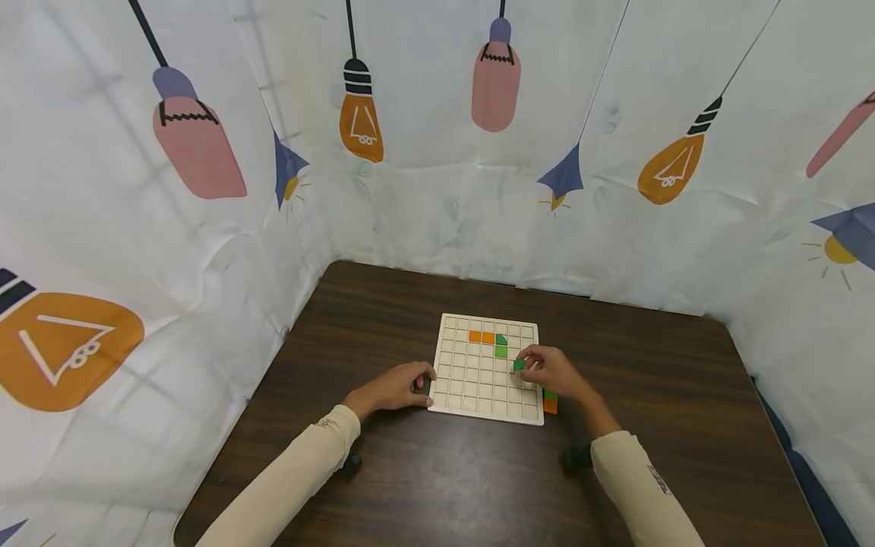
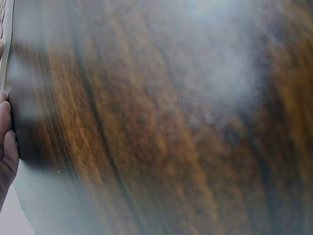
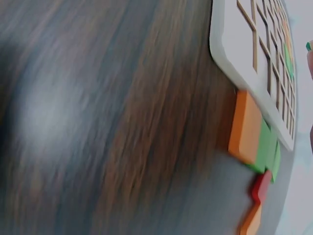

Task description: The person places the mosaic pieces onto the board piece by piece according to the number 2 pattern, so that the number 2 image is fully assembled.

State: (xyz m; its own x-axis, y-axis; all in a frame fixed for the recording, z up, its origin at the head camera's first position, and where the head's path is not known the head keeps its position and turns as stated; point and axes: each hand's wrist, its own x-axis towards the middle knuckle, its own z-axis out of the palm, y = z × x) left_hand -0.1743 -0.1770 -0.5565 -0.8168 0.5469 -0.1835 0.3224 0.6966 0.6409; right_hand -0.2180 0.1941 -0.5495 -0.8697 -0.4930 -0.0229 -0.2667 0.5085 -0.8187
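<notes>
Right hand [image 1: 550, 372] pinching a green tile [image 1: 519, 365] over the right part of a grid board [image 1: 465, 391].
The right forearm angles in from near right; the left forearm from near left, its hand [image 1: 395, 387] not grasping, loosely bent fingers and thumb touching the board's left edge. Two orange tiles [image 1: 481, 337] lie on its far half; more tiles [image 3: 249, 129] sit on the surface [image 1: 424, 479] beside its right edge.
</notes>
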